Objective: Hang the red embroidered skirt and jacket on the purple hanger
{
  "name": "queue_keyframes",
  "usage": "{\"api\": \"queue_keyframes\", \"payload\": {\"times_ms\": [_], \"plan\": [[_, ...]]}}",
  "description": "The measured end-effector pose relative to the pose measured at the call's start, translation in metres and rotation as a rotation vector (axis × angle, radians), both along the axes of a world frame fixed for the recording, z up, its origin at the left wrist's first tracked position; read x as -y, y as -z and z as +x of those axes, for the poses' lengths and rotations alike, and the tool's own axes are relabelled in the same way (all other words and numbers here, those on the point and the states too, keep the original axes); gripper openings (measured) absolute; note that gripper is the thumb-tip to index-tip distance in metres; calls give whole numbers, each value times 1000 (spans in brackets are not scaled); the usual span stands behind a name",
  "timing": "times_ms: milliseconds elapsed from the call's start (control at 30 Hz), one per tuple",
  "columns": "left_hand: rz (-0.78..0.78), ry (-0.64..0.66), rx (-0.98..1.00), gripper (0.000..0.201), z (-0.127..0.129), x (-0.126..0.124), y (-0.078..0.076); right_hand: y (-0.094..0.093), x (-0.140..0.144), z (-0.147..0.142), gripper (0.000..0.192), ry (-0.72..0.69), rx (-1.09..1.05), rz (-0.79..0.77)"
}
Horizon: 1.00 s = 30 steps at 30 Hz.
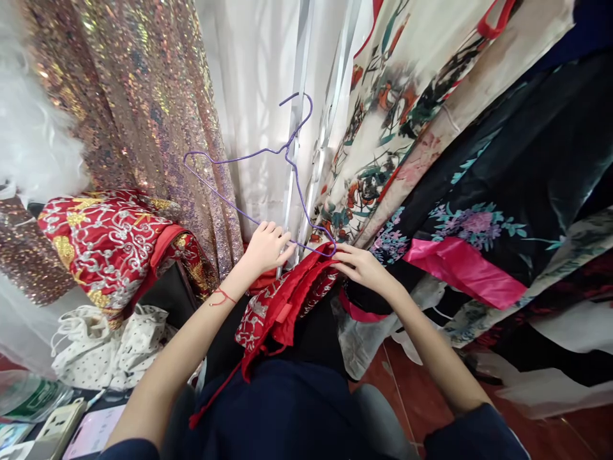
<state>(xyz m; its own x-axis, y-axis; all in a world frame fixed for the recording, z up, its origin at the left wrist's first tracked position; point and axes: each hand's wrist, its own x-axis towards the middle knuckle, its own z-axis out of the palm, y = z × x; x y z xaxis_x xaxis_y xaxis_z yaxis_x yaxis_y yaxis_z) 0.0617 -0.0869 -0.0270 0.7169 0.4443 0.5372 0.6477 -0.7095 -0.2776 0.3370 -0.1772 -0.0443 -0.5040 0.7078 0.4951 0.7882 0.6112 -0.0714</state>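
Observation:
A purple wire hanger is held up in front of me, its hook pointing upward and its frame tilted. My left hand is closed around the lower wire near its middle. At the hanger's lower right corner, my right hand pinches the upper edge of a red embroidered garment. That edge lies against the wire corner; whether the wire passes through the cloth I cannot tell. The garment has silver swirls, a red lining and a red tie hanging down over my lap.
Sequined cloth hangs at left. Floral garments and a black dress hang at right. Beside me lie another red embroidered garment, a white dotted bag, a plastic bottle and a phone.

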Motion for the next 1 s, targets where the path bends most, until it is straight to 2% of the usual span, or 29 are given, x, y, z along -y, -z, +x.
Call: {"api": "queue_keyframes", "payload": {"times_ms": [133, 200, 433, 533, 700, 867, 1000], "plan": [[17, -16, 33, 39, 5, 7, 1, -4, -9, 4, 27, -18, -101, -28], [31, -27, 26, 38, 9, 10, 1, -12, -15, 2, 26, -23, -156, -12], [-56, -111, 29, 37, 31, 21, -4, -68, -37, -17, 23, -4, -339, 139], [-114, -146, 38, 31, 35, 23, -9, -80, -46, -29, 20, 4, -416, 197], [-125, -210, 53, 29, 27, 17, -11, -68, -66, -57, 30, -48, -418, 85], [-125, -174, 57, 36, 14, 9, -9, -51, -79, -76, 40, -73, -520, 7], [-154, -146, 231, 47, 12, 24, 8, -44, -80, -76, 37, -18, -479, 39]]}}
